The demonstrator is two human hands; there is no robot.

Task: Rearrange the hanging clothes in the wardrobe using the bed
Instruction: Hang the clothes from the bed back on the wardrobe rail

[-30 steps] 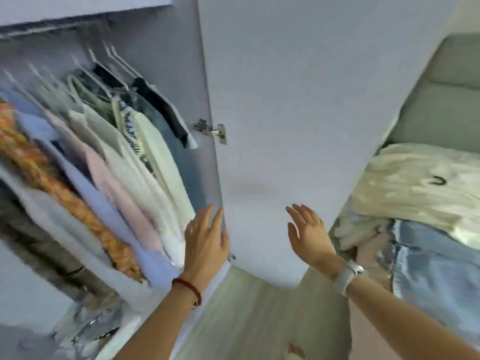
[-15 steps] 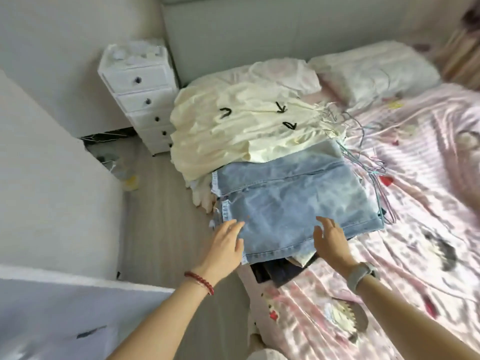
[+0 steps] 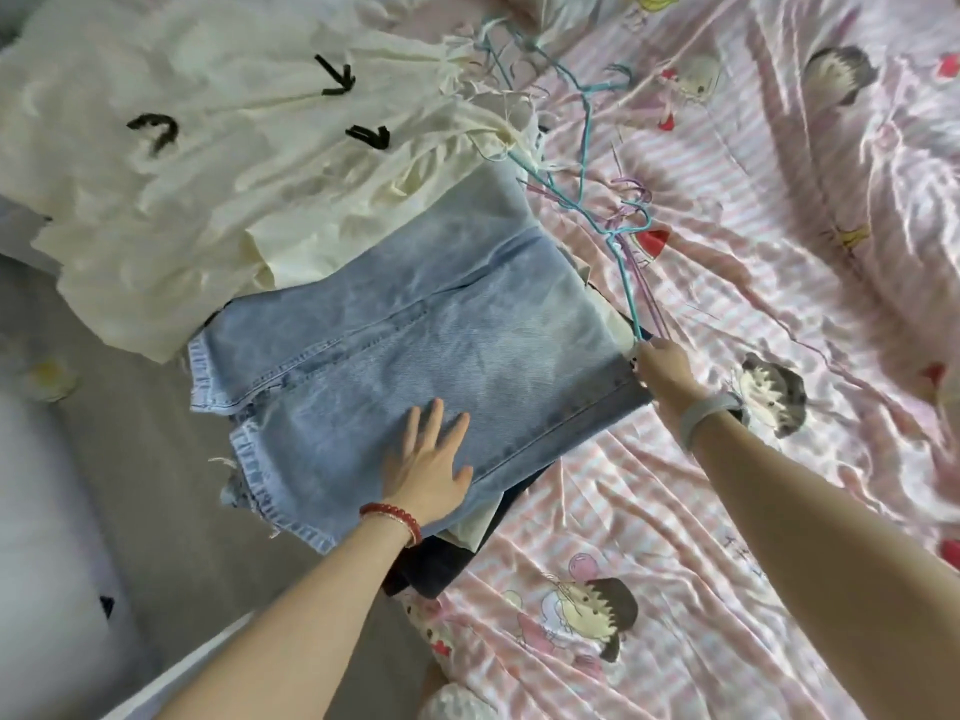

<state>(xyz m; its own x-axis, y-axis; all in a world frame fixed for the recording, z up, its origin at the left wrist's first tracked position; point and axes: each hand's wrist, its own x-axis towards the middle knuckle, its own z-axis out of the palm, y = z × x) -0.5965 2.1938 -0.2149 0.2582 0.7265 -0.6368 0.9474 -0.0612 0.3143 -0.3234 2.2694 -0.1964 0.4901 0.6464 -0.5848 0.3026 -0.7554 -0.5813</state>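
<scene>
Folded light-blue jeans point(image 3: 415, 324) lie on top of a pile of clothes at the left edge of the bed point(image 3: 779, 252), which has a pink striped cartoon sheet. A cream garment point(image 3: 208, 148) with black bows lies beyond them. Dark clothes point(image 3: 441, 563) poke out beneath the jeans. My left hand point(image 3: 428, 467) rests flat on the near part of the jeans, fingers spread. My right hand point(image 3: 667, 371) is at the right corner of the jeans, fingers curled round thin blue and purple hangers point(image 3: 631, 262) that stick out of the pile.
More thin hanger hooks point(image 3: 519, 96) fan out past the cream garment toward the pillow end. Grey floor point(image 3: 130, 433) runs along the left of the bed. A small yellowish object point(image 3: 49, 379) lies on the floor at far left.
The view swung from the wardrobe to the bed and closed in on the pile. My left hand came down flat on the jeans and my right hand reached to the hangers at their right corner.
</scene>
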